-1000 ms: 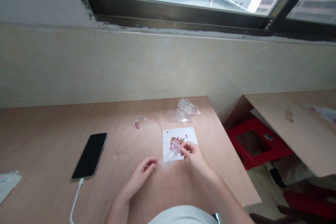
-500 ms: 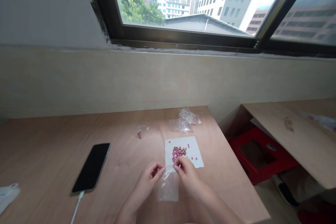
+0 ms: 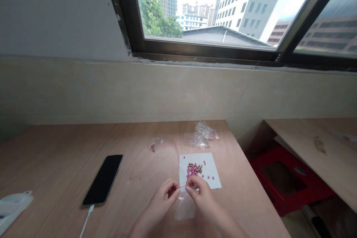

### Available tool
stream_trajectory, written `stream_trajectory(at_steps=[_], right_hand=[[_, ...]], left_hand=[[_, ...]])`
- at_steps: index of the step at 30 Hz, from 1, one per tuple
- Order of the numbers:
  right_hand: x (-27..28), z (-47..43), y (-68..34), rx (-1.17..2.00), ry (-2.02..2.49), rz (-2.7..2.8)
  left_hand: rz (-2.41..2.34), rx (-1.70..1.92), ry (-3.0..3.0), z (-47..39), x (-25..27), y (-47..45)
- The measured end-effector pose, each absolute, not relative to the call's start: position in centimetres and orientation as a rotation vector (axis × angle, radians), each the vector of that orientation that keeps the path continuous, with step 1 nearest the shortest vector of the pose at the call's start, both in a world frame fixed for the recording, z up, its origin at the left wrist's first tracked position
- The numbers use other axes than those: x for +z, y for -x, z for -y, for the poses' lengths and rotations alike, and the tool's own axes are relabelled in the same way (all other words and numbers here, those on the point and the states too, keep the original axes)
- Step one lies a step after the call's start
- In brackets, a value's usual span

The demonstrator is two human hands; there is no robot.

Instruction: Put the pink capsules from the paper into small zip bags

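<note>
Head cam, live: our L hand (image 3: 169, 194) and R hand (image 3: 200, 189) each pinch, fingertips closed, the top edge of a clear bag (image 3: 185, 210) at the white paper (image 3: 215, 184)'s near edge. No beads visible in it, so we'd call it unfilled. One filled bag (image 3: 157, 143) lies farther back on the bench (image 3: 139, 208); loose pink beads (image 3: 192, 172) + gold pieces (image 3: 198, 167) sit unbagged on the paper. Bag heap (image 3: 203, 135) behind, phone (image 3: 103, 179) w/ cable (image 3: 87, 218) off L. Our fingers block the bag's mouth, can't tell if it's open.
</note>
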State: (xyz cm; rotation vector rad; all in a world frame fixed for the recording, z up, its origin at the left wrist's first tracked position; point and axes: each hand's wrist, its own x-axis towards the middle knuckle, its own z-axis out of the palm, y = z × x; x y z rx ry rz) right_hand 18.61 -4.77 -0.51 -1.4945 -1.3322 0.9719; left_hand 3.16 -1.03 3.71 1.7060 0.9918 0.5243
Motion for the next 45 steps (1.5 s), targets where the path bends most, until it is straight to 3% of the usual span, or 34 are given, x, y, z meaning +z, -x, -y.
stream_trajectory(at_steps=[16,24,45], right_hand=[[-1.1,5.1,-18.7,1.013,1.518,1.237],[-0.3,4.4,-19.9,1.301,1.409,1.066],[-0.5,4.2,-21.5,1.422,1.331,0.842]], left_hand=[[-0.959,0.377,-1.589,1.3,3.4,-4.2],[-0.991,0.402,-1.557,0.8,3.5,-4.0],[-1.001,0.496,-1.362,0.5,1.9,-2.7]])
